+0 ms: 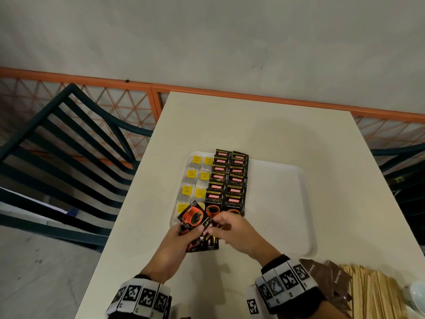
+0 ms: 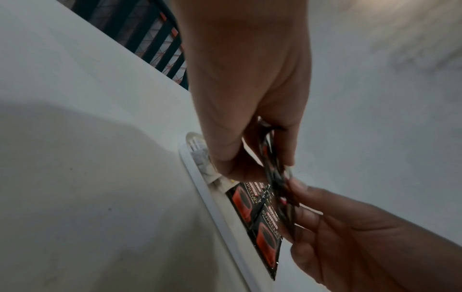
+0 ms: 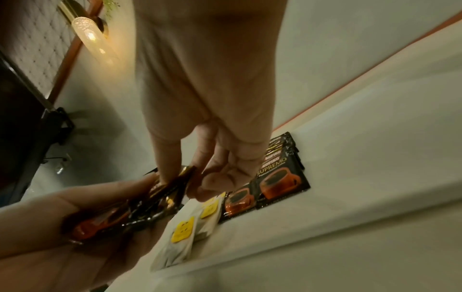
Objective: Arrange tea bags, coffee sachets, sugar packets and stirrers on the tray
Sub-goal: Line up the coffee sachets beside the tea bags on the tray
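Note:
A white tray [image 1: 287,203] lies on the table. At its left stand two columns of tea bags [image 1: 192,178] with yellow tags, and beside them two overlapping columns of black coffee sachets [image 1: 230,180]. Over the tray's near left corner my left hand [image 1: 184,236] grips a loose bundle of coffee sachets [image 1: 194,217]. My right hand [image 1: 218,226] pinches one sachet of that bundle [image 3: 175,183] between thumb and fingers. The left wrist view shows the bundle [image 2: 272,171] edge-on above the laid sachets [image 2: 267,243].
Brown sugar packets [image 1: 322,277] and a heap of wooden stirrers [image 1: 372,293] lie on the table at the near right, by a white dish [image 1: 417,293]. Dark slatted chairs stand left [image 1: 69,146] and right [image 1: 404,180]. The tray's right half is bare.

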The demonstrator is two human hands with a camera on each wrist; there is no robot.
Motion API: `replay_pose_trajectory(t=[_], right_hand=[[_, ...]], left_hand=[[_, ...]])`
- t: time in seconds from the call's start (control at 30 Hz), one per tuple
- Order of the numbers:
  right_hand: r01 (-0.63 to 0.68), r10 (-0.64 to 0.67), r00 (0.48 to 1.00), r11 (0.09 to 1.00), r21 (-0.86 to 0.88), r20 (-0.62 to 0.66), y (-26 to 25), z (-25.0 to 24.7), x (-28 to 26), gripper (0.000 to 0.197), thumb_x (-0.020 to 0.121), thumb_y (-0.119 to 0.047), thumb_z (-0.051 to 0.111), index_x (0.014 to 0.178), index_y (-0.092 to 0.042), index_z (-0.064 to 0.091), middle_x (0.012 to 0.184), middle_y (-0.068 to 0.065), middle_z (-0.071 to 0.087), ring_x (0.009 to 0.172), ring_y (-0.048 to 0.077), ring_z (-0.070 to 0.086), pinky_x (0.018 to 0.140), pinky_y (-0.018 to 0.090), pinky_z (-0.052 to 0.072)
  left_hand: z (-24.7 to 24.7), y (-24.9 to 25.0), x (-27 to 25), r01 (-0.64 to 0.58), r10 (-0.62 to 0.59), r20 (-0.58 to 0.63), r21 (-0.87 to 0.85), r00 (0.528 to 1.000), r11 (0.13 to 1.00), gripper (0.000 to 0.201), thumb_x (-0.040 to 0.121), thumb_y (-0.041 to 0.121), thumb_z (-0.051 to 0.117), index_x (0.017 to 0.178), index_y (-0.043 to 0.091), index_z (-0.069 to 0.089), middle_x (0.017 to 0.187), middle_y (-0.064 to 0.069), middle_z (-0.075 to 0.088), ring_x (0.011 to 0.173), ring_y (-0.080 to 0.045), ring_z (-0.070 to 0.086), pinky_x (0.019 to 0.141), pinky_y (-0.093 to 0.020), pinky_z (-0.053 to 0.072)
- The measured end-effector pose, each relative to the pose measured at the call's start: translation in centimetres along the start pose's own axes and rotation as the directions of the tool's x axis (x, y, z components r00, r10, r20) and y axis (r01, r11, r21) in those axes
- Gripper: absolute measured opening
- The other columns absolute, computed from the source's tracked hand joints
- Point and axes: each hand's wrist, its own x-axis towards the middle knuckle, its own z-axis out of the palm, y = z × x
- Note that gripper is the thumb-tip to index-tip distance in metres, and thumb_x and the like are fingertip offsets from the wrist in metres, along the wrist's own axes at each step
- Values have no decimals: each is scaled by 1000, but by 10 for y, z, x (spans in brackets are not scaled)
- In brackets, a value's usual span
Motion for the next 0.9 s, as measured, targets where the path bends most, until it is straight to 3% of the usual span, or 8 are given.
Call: replay_pose_trajectory(t=[0.13,0.23,0.33,0.47,0.6,0.7,0.8,0.9], right_hand=[[-20,40,997,962,272,-69,0,-7,-1,12,86,-12,63,97,-10,57,90,5,67,74,8,63,67,23,56],[4,65,987,907,421,-149,-1,-18,-5,10,89,-7,58,96,-13,55,99,13,64,83,20,66,69,28,59],[29,91,973,863,505,-210,-3,-28,-9,12,93,-9,50,98,-19,52,103,9,57,91,26,66,67,31,59],[47,53,968,920,388,-244,3,-40,-15,20,96,-11,44,104,-28,50,105,10,50,82,20,66,65,29,57],[37,52,947,963,268,-317,21,-54,-15,31,90,-4,54,116,-20,48,91,9,58,70,18,64,69,25,55],[19,68,935,971,239,-349,33,-58,-11,23,84,0,61,101,-13,53,81,6,63,68,18,61,60,20,50],[24,36,935,986,166,-353,41,-56,-4,20,82,-3,65,84,-22,57,83,5,67,67,19,60,60,23,49],[14,17,938,996,86,-346,42,-52,2,18,82,-7,66,88,-23,60,85,1,64,67,17,61,60,19,51]], left_hand=[[-3,0,-4,1,-2,74,12,997,1000,32,82,-5,59,113,0,62,109,-16,69,101,-28,64,83,-28,54],[-5,-2,-5,9,-9,48,-8,999,1000,39,70,-2,67,108,1,65,104,-17,70,93,-25,67,75,-25,56],[-7,-1,-4,12,-14,-58,-35,998,999,27,76,-9,64,99,2,67,94,-14,71,83,-24,66,67,-23,54],[-4,2,-7,-36,49,-164,86,985,996,15,75,-7,67,84,5,70,70,-3,71,61,-9,65,54,-13,48],[-5,2,-3,-76,139,-203,290,969,954,10,77,4,71,86,10,72,81,-3,74,80,-19,66,71,-23,49],[-1,-1,5,-87,240,-222,539,945,838,6,84,14,66,89,17,68,92,-1,70,86,-17,64,76,-25,49],[11,0,11,-95,280,-224,600,934,794,8,89,15,59,88,17,66,89,1,68,86,-16,64,82,-33,53],[22,-2,15,-72,274,-222,640,936,765,5,88,16,60,87,17,65,85,5,67,80,-7,61,69,-16,45]])
